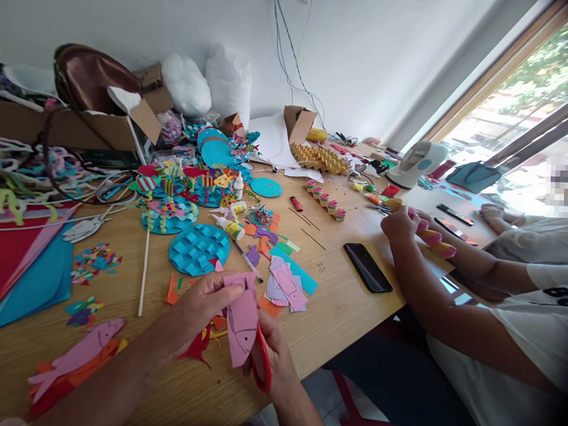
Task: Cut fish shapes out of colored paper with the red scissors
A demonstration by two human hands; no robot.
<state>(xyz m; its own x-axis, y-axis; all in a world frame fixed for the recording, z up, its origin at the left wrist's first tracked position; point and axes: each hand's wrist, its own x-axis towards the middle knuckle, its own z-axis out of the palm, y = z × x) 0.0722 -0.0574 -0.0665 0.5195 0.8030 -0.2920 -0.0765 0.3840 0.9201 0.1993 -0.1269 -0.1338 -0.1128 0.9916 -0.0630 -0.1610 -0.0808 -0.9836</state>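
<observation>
My left hand [201, 306] pinches the top of a pink paper sheet [241, 326] with a fish outline drawn on it, held upright over the table's front edge. My right hand [273, 352] grips red-handled scissors [261, 356] just behind the sheet's lower right side; the blades are hidden by the paper. Both hands are closed. A finished pink paper fish [76, 355] lies on orange scraps at the near left.
A wooden table [337, 302] carries blue paper discs [199, 248], glue bottles [228, 226], coloured scraps, a black phone [367, 267] and cardboard boxes at the back. A person in white sits at the right, their hands [411, 228] on a yellow-and-pink piece.
</observation>
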